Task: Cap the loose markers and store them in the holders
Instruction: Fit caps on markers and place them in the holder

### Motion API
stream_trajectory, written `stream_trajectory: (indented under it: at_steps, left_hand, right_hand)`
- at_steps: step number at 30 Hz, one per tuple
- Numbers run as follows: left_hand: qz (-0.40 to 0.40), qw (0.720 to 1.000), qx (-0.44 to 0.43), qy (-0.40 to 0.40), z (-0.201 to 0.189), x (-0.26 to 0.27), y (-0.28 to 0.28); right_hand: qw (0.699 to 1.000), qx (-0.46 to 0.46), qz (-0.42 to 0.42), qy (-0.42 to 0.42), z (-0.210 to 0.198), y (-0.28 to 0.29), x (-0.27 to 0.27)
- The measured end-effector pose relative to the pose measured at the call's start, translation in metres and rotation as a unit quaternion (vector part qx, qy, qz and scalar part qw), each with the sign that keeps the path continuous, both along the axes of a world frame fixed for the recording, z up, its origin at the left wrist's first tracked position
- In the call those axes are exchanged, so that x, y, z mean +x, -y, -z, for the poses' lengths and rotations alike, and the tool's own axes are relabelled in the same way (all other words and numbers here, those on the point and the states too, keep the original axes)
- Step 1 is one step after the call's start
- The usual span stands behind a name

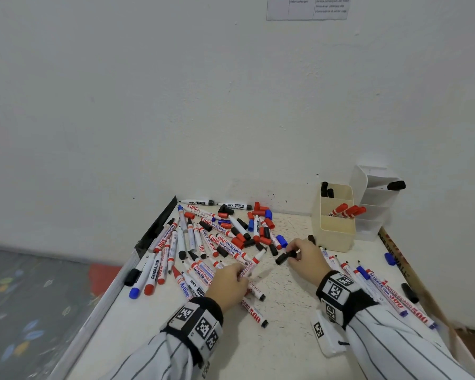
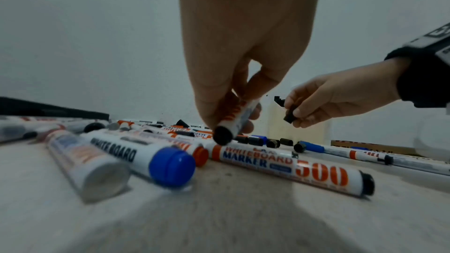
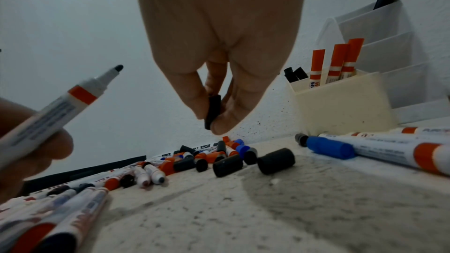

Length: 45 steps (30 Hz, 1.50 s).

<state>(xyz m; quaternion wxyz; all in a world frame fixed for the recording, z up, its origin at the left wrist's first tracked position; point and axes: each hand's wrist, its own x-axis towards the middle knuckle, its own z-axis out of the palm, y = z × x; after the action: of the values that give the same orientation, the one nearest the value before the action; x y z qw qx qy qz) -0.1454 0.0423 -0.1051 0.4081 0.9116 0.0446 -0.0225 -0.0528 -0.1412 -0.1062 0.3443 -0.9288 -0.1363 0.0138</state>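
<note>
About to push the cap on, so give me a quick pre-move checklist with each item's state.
1. Left hand grips marker: ok.
2. Marker tip bare, black: ok.
3. Right hand pinches black cap: ok.
4. Cap colour matches tip: ok.
5. Cap's open end faces the tip: cannot tell.
6. Cap lined up with tip: not ok, they are apart.
7. Room in beige holder: ok.
</note>
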Motion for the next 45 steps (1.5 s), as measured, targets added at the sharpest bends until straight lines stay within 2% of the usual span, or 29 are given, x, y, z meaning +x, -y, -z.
stream_trajectory:
  at_steps: [6,9,14,21,26,35,39,45]
  left_hand:
    - [0.089,0.993,0.003,-0.074,0.009,-0.013,0.009]
    - [0.1,0.991,0.002,-0.092,0.011,-0.014,0.012]
    - [0.056,0.998,-0.014,-0.023,0.015,-0.008,0.013]
    - [0.022,0.999,0.025,-0.004,0.023,0.002,0.007]
    - [0.02,0.999,0.039,0.002,0.028,-0.003,0.011]
    - [0.001,0.998,0.046,0.029,0.033,-0.001,0.014]
    - [0.006,0.996,0.035,0.076,0.031,-0.005,0.016]
    - [0.032,0.994,0.012,0.107,0.027,0.001,0.012]
  right_hand:
    - [0.999,0.022,-0.006,-0.026,0.006,-0.001,-0.015]
    - [0.999,0.029,0.005,-0.038,0.009,0.002,-0.017]
    - [0.998,0.053,0.027,-0.031,0.008,0.005,-0.021]
    - [0.993,0.115,0.007,-0.019,0.005,-0.004,-0.03]
    - [0.994,0.102,-0.019,-0.014,0.008,-0.005,-0.034]
    - [0.993,0.088,-0.05,-0.06,0.013,-0.008,-0.037]
    - [0.992,0.08,-0.031,-0.095,0.011,-0.012,-0.039]
    - [0.993,0.069,0.029,-0.091,0.007,-0.019,-0.038]
